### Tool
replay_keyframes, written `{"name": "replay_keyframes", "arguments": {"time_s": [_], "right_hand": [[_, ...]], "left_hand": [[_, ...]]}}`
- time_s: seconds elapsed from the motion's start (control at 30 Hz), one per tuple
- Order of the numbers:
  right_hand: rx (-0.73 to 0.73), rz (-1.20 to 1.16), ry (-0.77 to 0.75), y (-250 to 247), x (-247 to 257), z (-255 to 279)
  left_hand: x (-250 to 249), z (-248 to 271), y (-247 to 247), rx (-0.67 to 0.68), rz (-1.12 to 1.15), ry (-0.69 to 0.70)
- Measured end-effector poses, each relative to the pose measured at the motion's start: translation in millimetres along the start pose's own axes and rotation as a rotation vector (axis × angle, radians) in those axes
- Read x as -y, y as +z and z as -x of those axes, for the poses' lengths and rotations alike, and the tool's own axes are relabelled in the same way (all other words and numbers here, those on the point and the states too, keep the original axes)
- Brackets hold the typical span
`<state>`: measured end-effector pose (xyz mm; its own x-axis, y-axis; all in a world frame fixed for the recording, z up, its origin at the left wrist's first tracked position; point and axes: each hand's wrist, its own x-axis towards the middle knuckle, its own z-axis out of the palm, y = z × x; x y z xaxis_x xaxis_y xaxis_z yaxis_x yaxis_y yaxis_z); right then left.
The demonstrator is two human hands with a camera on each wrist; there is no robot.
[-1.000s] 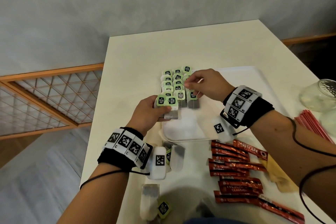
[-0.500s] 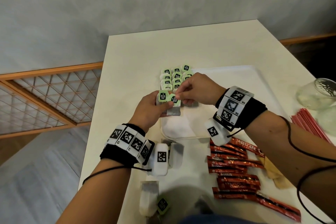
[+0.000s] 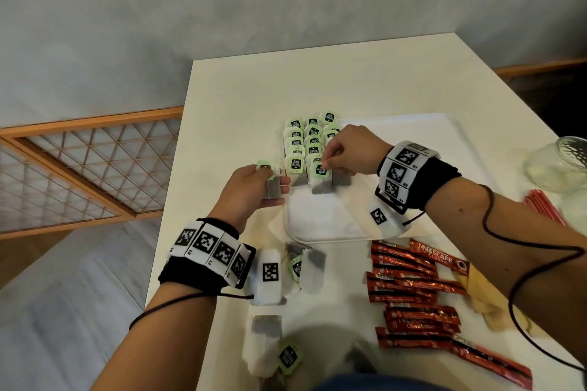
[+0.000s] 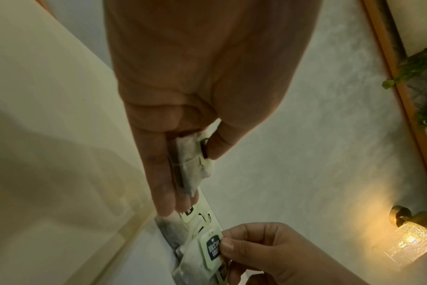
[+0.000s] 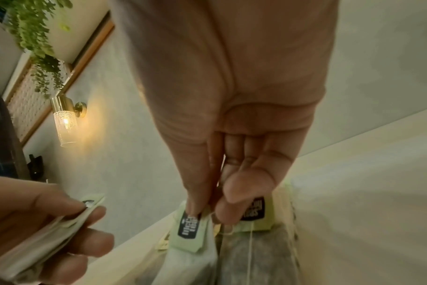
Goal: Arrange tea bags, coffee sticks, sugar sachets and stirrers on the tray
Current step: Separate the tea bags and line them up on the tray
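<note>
Pinching the green paper tag of a tea bag (image 3: 318, 179), the right hand (image 3: 351, 151) is setting it at the near end of the rows of tea bags (image 3: 305, 144) already lying on the left part of the tray (image 3: 409, 136). In the right wrist view thumb and forefinger are pressing together on the tag while the pouch is hanging below them, its lower end on or just above the tray. The left hand (image 3: 251, 189), just left of the tray, is holding another tea bag (image 3: 270, 182): its fingers (image 4: 163, 179) are lying nearly straight under the pouch and the thumb is clamping the tag on top.

These bags are judged very light, soft and limp; the thin paper would tear or crumple under a hard squeeze, and the tag hangs on a fine thread that could snag its neighbours. The stiff tag looks like the surest place to take hold, with the pouch supported flat.

Nearer the person than the tray, more tea bags (image 3: 305, 267) are lying loose on the tabletop (image 3: 317, 79), with red coffee sticks (image 3: 409, 292) beside them to the right. Right of the tray are red stirrers (image 3: 543, 209) and a glass jar (image 3: 559, 165).
</note>
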<state>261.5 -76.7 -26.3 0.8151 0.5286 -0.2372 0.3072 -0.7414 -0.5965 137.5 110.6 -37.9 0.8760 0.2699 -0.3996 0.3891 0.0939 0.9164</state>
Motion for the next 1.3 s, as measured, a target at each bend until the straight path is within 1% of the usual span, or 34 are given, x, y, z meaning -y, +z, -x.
{"name": "replay_keyframes", "arguments": {"time_s": [0.17, 0.23, 0.33, 0.43, 0.5, 0.63, 0.7, 0.8, 0.93, 1.13, 1.3], "right_hand": [[0.002, -0.001, -0.003, 1, 2, -3], [0.009, 0.007, -0.003, 2, 3, -4], [0.015, 0.018, -0.004, 1, 3, -4], [-0.059, -0.028, -0.022, -1, 5, -4], [-0.087, -0.085, -0.047, -3, 9, -3], [-0.1, -0.136, -0.07, -5, 12, 1], [-0.108, -0.134, -0.052, -7, 6, 4], [-0.093, -0.135, -0.031, -7, -4, 11], [-0.096, -0.155, -0.02, -7, -17, 18], [-0.107, -0.17, -0.002, -5, -22, 28], [-0.1, -0.191, -0.025, 6, -10, 54]], "left_hand": [[3, -3, -3, -0.066, -0.076, 0.028], [5, -3, -4, -0.074, -0.083, 0.026], [4, -1, -3, -0.018, -0.056, 0.017], [3, 2, -1, 0.047, -0.065, 0.038], [2, -1, 1, 0.042, -0.092, 0.059], [0, -11, 5, -0.011, -0.31, 0.123], [0, -15, 9, -0.002, -0.378, 0.107], [2, -23, 12, 0.0, -0.421, 0.033], [4, -34, 13, -0.054, -0.498, 0.0], [-3, -35, 12, -0.056, -0.526, 0.004], [-14, -8, -4, -0.027, -0.638, 0.089]]}}
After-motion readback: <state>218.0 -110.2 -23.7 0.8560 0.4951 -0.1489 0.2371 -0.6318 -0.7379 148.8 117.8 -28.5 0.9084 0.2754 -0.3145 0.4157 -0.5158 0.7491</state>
